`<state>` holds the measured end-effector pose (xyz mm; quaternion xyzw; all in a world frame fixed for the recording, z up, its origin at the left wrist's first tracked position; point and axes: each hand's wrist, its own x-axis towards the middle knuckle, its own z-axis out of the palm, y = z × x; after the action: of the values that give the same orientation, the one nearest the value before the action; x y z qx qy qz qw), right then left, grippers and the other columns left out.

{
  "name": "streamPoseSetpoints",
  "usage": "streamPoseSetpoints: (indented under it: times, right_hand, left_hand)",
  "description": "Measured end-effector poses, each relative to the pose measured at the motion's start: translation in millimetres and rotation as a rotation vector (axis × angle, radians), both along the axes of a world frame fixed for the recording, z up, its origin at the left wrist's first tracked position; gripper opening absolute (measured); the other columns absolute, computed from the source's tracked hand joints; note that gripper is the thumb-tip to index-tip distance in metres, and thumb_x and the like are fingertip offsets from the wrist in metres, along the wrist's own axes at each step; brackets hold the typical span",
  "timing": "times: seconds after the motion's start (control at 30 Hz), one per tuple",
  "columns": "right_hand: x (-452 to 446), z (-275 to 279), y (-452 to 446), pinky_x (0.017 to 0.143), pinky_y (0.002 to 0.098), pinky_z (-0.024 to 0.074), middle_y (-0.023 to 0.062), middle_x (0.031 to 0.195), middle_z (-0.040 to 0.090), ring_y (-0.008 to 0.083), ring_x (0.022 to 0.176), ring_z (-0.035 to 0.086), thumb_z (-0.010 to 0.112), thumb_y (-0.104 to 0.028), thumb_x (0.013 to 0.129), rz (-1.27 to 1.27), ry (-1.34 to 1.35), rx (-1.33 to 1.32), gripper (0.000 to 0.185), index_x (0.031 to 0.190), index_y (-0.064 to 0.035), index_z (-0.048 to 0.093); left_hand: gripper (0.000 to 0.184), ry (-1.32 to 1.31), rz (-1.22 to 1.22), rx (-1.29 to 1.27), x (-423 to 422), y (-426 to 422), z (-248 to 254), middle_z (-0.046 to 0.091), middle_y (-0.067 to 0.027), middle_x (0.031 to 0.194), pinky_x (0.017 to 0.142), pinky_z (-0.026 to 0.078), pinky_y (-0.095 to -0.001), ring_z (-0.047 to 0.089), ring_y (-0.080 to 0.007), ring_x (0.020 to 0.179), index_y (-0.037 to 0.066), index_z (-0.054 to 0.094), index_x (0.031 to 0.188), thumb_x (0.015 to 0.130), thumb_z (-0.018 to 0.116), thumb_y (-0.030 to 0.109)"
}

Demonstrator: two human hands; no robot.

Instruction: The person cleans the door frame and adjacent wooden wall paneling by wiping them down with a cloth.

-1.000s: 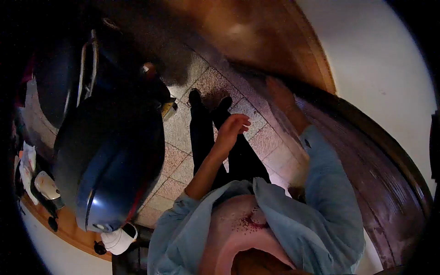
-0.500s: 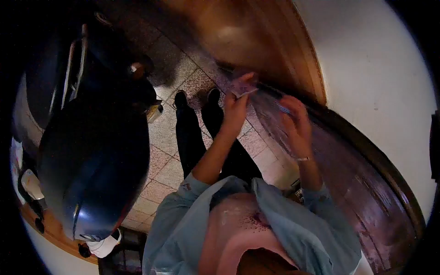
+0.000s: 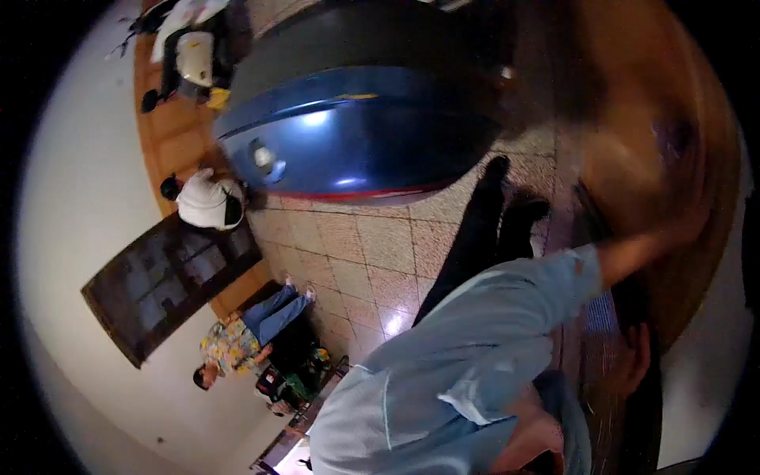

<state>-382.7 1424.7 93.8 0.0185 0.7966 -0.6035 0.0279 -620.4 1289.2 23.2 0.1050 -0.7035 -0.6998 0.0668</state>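
Note:
My left arm reaches across to the far right, and my left hand is smeared by motion against the brown wooden surface. A blurred purplish patch shows just beyond it; whether the hand holds it I cannot make out. My right hand is lower down at the right, beside a dark ledge, its fingers dim and partly hidden in shadow. Between my left forearm and the right hand shows a small bluish striped patch of unclear kind.
A shiny dark blue vehicle stands on the tiled floor. To the left are a person in a white top, a person in a floral shirt, a cream-coloured scooter and a dark framed panel.
My view has swung left, bringing the people into sight. My left hand has moved from in front of me to the wooden surface at the right; my right hand now appears lower.

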Motion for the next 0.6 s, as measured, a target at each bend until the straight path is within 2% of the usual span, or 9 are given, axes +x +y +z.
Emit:
streamPoseSetpoints:
  times: [0.03,0.1,0.13,0.23,0.3,0.4,0.43,0.5,0.6]
  right_hand:
    - [-4.2,1.7,2.7,0.098,0.0391,0.0438,0.0189,0.131,0.048,0.0291,0.117,0.05,0.045,-0.017,0.097,0.02,0.006,-0.031,0.034,0.122,0.0062,0.048]
    - [-6.7,4.7,8.0,0.097,0.0398,0.0443,0.0195,0.13,0.049,0.0295,0.117,0.05,0.045,-0.017,0.097,-0.011,-0.112,0.164,0.034,0.121,0.0072,0.049]
    - [-8.4,8.0,8.6,0.097,0.0398,0.0443,0.0195,0.13,0.049,0.0295,0.117,0.05,0.045,-0.017,0.097,0.001,-0.098,0.151,0.034,0.121,0.0072,0.049]
    - [-12.0,19.8,11.6,0.095,0.0398,0.0457,0.021,0.127,0.05,0.0304,0.115,0.051,0.046,-0.013,0.096,0.032,-0.13,0.108,0.032,0.12,0.0069,0.049]
    - [-18.0,15.5,5.7,0.094,0.0391,0.0468,0.0215,0.124,0.051,0.0313,0.112,0.052,0.047,-0.009,0.094,0.048,-0.059,0.196,0.028,0.116,0.007,0.05]
    - [-27.4,16.2,-1.5,0.093,0.0378,0.0476,0.0218,0.121,0.052,0.0314,0.111,0.053,0.047,-0.007,0.093,0.154,-0.088,0.027,0.023,0.111,0.0058,0.052]
    - [-29.7,15.9,-7.7,0.093,0.0378,0.0476,0.0218,0.121,0.052,0.0314,0.111,0.053,0.047,-0.007,0.093,0.155,-0.091,0.026,0.023,0.111,0.0058,0.052]
    - [-32.8,7.9,-20.7,0.092,0.0382,0.0476,0.0216,0.12,0.053,0.0318,0.111,0.052,0.047,-0.007,0.093,-0.064,-0.149,0.01,0.019,0.108,0.0044,0.053]
    - [-46.3,10.8,-15.7,0.092,0.039,0.0468,0.0215,0.119,0.053,0.0313,0.109,0.053,0.047,-0.004,0.092,0.057,-0.021,0.086,0.018,0.108,0.0032,0.053]
  left_hand:
    - [0.063,0.007,0.031,0.019,-8.5,-6.2,-5.2,0.007,-0.0245,0.151,0.114,0.009,-0.0431,0.01,-0.0383,0.14,-0.005,0.007,0.144,0.093,0.036,0.016]
    - [0.063,0.031,0.079,0.061,-8.1,-3.4,-12.9,0.008,-0.0244,0.151,0.114,0.009,-0.0429,0.01,-0.0382,0.14,-0.005,0.007,0.144,0.093,0.036,0.015]
    - [0.062,0.045,0.092,0.075,0.1,3.0,-14.2,0.009,-0.0243,0.151,0.114,0.009,-0.0428,0.01,-0.0381,0.14,-0.005,0.007,0.144,0.093,0.036,0.015]
    - [0.062,0.048,0.105,0.145,54.4,33.5,-16.6,0.01,-0.024,0.151,0.114,0.01,-0.0425,0.011,-0.0379,0.14,-0.005,0.007,0.145,0.093,0.036,0.013]
    - [0.061,0.006,0.09,0.228,98.7,42.8,-18.7,0.011,-0.0239,0.151,0.115,0.01,-0.0423,0.011,-0.0378,0.14,-0.004,0.007,0.145,0.093,0.036,0.012]
    - [0.061,-0.054,0.052,0.378,146.3,55.9,-24.1,0.012,-0.0236,0.15,0.115,0.01,-0.0421,0.011,-0.0377,0.14,-0.004,0.008,0.145,0.093,0.036,0.01]
    - [0.061,-0.068,0.042,0.414,156.3,56.2,-24.8,0.012,-0.0235,0.15,0.115,0.01,-0.042,0.011,-0.0376,0.14,-0.004,0.008,0.145,0.093,0.036,0.01]
    - [0.061,-0.071,0.007,0.434,164.4,57.9,-27.2,0.013,-0.0234,0.15,0.115,0.01,-0.0418,0.012,-0.0375,0.14,-0.003,0.008,0.145,0.093,0.036,0.009]
    - [0.06,-0.057,-0.022,0.415,159.6,56.7,-16.9,0.013,-0.0232,0.15,0.115,0.01,-0.0414,0.012,-0.0371,0.14,-0.003,0.007,0.145,0.093,0.036,0.007]
